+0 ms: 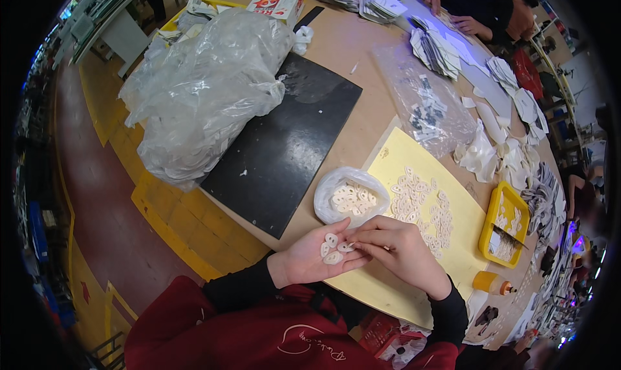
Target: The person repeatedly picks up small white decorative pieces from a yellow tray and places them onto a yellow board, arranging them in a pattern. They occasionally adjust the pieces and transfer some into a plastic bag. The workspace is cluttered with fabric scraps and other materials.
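Observation:
My left hand (310, 255) is turned palm up and slightly cupped, with several small cream oval pieces (332, 258) with holes lying on it. Over its fingertips, my right hand (394, 244) pinches one more such piece (346, 247) between thumb and fingers. Just beyond my hands stands a clear plastic bag (321, 198) with its mouth rolled back, holding many of these pieces (354, 198). To its right, many flat oval pieces (414, 198) lie spread over a yellow sheet (381, 266).
A black mat (284, 143) and a large filled plastic bag (200, 85) lie at the left. On the right are a yellow tray (484, 240) and an orange bottle (490, 282). Across the table, another person's hands (469, 26) work near stacked white cut pieces (436, 50).

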### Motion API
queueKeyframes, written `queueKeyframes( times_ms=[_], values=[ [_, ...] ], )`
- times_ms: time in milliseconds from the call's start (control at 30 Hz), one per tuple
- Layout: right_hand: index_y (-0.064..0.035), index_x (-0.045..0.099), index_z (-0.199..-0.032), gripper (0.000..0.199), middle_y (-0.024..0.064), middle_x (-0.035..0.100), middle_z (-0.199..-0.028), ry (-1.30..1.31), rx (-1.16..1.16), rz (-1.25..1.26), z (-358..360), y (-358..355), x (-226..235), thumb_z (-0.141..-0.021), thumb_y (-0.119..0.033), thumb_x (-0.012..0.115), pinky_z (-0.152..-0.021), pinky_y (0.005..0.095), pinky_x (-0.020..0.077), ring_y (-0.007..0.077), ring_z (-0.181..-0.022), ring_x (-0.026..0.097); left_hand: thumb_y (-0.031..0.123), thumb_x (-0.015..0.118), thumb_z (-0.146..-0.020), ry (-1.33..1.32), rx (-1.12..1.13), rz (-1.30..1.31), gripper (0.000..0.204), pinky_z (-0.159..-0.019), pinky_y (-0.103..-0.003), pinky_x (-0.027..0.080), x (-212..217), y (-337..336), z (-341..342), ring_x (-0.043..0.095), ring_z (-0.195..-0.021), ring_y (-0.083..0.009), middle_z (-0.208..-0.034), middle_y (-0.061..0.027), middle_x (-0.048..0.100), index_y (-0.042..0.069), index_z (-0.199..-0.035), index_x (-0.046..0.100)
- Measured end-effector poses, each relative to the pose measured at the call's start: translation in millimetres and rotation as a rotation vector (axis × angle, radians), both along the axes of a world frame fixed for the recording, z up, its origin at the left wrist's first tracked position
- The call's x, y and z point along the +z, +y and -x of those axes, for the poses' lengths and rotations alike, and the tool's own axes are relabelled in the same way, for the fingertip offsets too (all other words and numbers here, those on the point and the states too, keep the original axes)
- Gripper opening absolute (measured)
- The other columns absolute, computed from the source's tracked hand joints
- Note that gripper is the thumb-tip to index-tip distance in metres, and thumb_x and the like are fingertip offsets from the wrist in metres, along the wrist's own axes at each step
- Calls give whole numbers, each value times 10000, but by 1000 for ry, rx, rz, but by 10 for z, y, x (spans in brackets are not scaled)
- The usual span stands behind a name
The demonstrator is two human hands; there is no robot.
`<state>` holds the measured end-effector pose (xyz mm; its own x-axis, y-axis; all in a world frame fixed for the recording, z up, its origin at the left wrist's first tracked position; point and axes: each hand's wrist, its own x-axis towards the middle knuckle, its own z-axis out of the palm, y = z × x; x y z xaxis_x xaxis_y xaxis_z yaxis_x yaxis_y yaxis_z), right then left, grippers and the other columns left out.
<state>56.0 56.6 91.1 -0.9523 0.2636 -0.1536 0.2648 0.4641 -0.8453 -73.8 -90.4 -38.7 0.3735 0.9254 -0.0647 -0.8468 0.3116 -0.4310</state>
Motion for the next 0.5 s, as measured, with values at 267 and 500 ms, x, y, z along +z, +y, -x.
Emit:
queueKeyframes(
  times_ms=[267, 500],
  values=[
    [0, 755, -1081, 178, 115, 714, -963, 123, -176, -131, 102, 87, -28, -905, -3, 726, -716, 297, 565, 257, -820, 725, 379, 295, -1159, 70, -20, 17, 536, -1301, -448, 277, 203, 47, 19, 396, -1494, -310, -1536, -187, 470, -33, -1469, 441],
    [-35, 663, -1288, 421, 138, 650, -1123, 171, 45, -219, 123, 3, -28, -871, -7, 713, -781, 364, 576, 290, -931, 699, 296, 316, -1155, 95, 33, -63, 433, -1277, -437, 320, 142, 24, -13, 459, -1451, -260, -1523, -135, 492, 42, -1476, 457]
  ],
)
